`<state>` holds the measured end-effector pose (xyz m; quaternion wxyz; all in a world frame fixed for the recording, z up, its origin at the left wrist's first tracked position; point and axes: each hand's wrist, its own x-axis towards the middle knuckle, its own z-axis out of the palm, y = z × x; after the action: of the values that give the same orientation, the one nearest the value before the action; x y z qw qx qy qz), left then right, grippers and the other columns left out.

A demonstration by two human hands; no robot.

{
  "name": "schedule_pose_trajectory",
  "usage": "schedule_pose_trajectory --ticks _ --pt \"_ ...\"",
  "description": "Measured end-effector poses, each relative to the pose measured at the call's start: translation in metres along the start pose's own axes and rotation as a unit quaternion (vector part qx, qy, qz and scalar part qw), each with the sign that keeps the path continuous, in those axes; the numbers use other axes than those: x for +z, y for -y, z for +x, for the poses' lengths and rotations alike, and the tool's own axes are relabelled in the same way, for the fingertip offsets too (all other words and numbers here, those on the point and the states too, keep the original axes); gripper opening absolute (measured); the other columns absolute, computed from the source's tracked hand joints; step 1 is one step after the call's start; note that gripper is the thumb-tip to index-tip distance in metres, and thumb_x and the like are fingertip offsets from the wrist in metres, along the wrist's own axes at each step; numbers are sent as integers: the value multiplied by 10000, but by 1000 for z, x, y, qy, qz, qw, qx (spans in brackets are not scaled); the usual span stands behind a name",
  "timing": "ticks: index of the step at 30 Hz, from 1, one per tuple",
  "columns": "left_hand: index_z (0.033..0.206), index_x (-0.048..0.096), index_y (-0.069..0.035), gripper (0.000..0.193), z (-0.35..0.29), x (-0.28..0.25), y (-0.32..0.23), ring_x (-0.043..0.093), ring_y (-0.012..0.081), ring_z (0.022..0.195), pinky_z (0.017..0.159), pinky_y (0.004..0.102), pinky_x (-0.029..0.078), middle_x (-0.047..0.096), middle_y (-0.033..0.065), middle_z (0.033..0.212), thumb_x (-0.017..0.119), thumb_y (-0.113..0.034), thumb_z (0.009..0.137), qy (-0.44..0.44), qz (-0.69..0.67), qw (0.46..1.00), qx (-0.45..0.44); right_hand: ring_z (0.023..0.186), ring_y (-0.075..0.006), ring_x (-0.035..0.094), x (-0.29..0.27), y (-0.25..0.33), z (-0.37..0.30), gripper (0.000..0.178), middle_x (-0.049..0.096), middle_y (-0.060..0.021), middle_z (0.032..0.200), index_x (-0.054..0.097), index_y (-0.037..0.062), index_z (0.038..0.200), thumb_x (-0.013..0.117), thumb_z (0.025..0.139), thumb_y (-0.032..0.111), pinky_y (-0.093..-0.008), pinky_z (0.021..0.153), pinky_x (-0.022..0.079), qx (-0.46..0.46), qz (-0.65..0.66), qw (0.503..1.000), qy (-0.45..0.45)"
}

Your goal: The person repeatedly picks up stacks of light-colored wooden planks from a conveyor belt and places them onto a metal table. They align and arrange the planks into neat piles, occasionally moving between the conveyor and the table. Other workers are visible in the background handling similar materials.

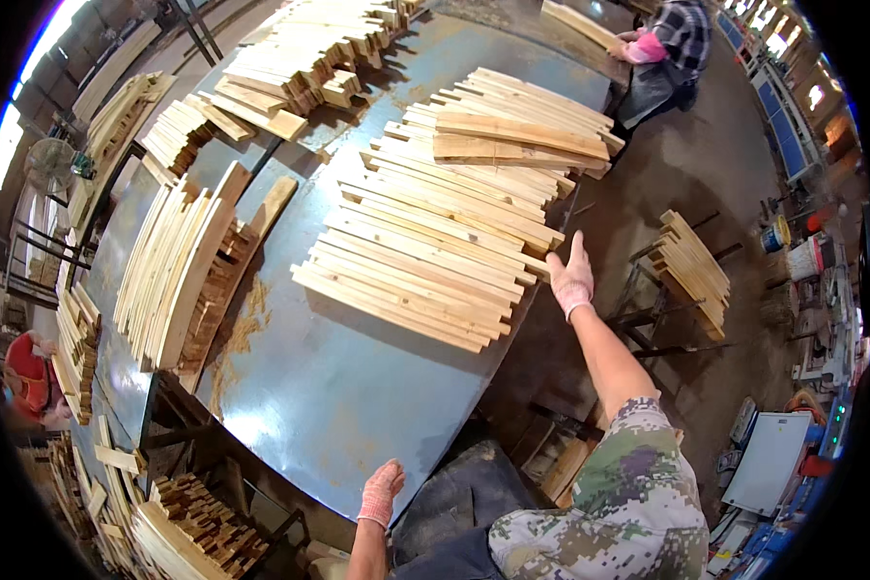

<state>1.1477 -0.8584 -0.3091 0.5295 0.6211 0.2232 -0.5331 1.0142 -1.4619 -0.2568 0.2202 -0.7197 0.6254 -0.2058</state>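
Many pale wooden strips [406, 280] lie side by side in a long slanting row on a blue-grey metal table [329, 387]. My right hand [572, 277], in a pinkish work glove, is at the right ends of the strips; its fingers are stretched out, with the thumb apart and touching or very near one strip's end. Low in the picture, my left hand [383, 491], gloved the same way, is by the table's near edge with curled fingers and nothing visible in them. Two wider boards [512, 145] rest across the far strips.
More strips stand stacked on the table's left [169, 280] and far side [300, 48]. A co-worker [662, 58] in a checked shirt handles a board at the far right. A rack of strips [691, 271] stands right of the table. Sawdust [242, 333] lies on the table.
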Motion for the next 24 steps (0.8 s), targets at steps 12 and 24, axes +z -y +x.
schedule_pose_trajectory --ticks 12,24 --pt "1531 512 56 646 91 173 -150 618 271 1298 1135 365 465 646 173 1431 710 -279 1016 22 188 979 75 1399 -398 563 109 -34 217 828 559 -293 1531 285 76 1681 645 997 373 -396 1135 437 70 195 978 22" --pt "1605 385 20 728 142 250 -192 617 244 1228 1090 376 474 645 155 1393 705 -238 1004 -34 177 957 225 1330 -357 622 103 -14 196 793 591 -277 1505 339 53 1660 600 1050 488 -388 1104 462 109 164 980 -9"
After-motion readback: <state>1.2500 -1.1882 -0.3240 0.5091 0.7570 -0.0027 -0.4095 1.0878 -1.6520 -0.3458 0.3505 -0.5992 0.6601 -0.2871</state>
